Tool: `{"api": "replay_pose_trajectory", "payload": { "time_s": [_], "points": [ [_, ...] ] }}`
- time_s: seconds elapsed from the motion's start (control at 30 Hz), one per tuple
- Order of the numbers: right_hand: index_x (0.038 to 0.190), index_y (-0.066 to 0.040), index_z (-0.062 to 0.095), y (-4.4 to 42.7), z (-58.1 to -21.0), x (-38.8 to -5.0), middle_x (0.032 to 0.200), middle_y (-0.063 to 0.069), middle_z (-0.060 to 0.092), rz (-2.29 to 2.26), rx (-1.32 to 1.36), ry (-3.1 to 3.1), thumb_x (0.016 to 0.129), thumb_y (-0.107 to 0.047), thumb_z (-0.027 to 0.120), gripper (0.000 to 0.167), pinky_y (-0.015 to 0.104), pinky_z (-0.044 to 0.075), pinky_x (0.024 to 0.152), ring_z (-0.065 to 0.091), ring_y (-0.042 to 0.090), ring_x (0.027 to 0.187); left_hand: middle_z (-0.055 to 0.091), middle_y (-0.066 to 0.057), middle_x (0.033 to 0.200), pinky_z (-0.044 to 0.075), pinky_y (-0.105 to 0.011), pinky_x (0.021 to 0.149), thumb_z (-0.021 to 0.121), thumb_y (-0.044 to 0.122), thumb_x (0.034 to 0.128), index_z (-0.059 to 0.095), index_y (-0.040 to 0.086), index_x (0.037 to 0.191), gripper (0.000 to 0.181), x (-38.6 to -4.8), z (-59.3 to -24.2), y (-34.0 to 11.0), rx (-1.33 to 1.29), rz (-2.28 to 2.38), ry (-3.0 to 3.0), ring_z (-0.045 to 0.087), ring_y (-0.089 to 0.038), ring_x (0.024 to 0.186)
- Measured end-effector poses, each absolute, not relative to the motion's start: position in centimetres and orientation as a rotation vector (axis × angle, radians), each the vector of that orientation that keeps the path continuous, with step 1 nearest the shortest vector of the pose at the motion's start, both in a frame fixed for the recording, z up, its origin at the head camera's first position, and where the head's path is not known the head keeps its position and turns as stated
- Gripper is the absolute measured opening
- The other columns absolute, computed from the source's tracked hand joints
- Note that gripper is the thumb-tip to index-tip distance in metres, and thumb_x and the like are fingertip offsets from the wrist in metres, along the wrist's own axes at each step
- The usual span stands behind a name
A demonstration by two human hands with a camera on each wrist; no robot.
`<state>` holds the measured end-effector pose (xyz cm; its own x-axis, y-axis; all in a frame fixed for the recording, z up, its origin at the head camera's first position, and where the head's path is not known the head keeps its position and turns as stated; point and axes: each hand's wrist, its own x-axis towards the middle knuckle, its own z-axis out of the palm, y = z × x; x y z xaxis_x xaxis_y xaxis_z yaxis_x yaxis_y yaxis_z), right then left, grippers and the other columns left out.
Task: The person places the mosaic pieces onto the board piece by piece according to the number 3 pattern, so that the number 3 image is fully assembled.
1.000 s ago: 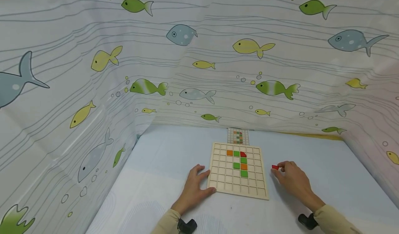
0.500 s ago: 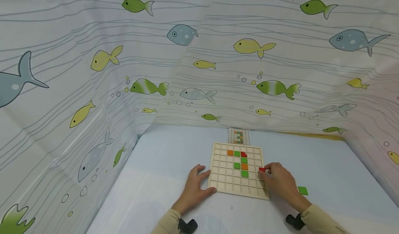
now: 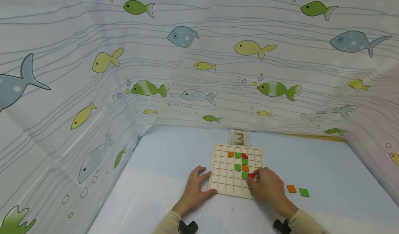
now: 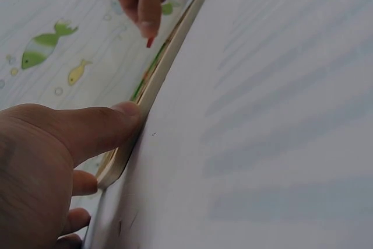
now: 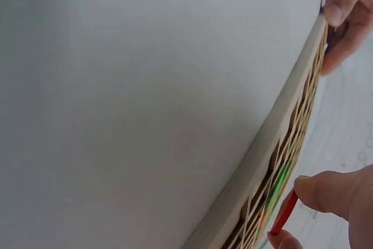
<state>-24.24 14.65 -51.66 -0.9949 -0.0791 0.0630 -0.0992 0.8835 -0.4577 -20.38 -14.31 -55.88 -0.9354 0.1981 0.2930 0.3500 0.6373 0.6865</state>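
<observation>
In the head view a wooden grid board (image 3: 222,182) lies on the table. Orange and green square tiles sit in its cells, along with a red tile (image 3: 244,155) that has one rounded corner. My left hand (image 3: 195,189) holds the board's near left corner, thumb on the near edge and fingers along the left side. Over the board, my right hand (image 3: 269,186) pinches another red tile (image 5: 285,211) between thumb and finger. That tile is tilted, right beside the lowest green tile (image 3: 245,175); whether it touches the board is unclear.
An orange tile (image 3: 291,188) and a green tile (image 3: 304,192) lie on the table right of the board. Behind the board is a pattern card (image 3: 231,137) with a printed coloured grid. Fish-printed sheeting (image 3: 224,78) encloses the table's back and sides.
My right hand has carried the red tile leftward from beside the board to over its cells. The loose orange and green tiles have come into view behind it. My left hand stays put.
</observation>
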Motion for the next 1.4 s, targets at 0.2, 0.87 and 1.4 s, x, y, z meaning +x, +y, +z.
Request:
{"api": "replay_pose_trajectory", "payload": {
  "time_s": [0.2,0.87,1.4],
  "points": [
    [0.096,-0.005,0.075,13.8,-52.2,-23.3,0.07,0.0,0.052,0.732,0.168,-3.008,0.085,-0.034,0.086,0.033,0.027,0.035,0.053,0.046,0.015,0.064,0.051,-0.025,0.147,0.037,-0.071,0.117,0.087,0.036,0.0857,0.067,-0.003,0.137,0.068,-20.4,-55.9,-14.3,-0.448,-1.175,-2.669,0.041,-0.051,0.147],
    [0.089,-0.01,0.076,13.6,-51.9,-23.0,0.068,-0.004,0.054,0.632,0.272,-2.958,0.079,-0.038,0.094,0.034,0.028,0.038,0.058,0.046,0.014,0.065,0.05,-0.024,0.149,0.035,-0.07,0.121,0.088,0.036,0.0856,0.066,-0.002,0.138,0.068,-20.7,-55.8,-14.3,-0.404,-1.195,-2.709,0.038,-0.051,0.15],
    [0.083,-0.013,0.073,13.8,-51.8,-23.1,0.068,-0.006,0.06,0.614,0.315,-2.936,0.08,-0.031,0.093,0.027,0.026,0.04,0.055,0.048,0.01,0.062,0.051,-0.024,0.148,0.035,-0.069,0.121,0.089,0.035,0.0851,0.066,-0.002,0.138,0.068,-20.7,-55.8,-14.2,-0.41,-1.182,-2.712,0.038,-0.051,0.15]
  ]
}}
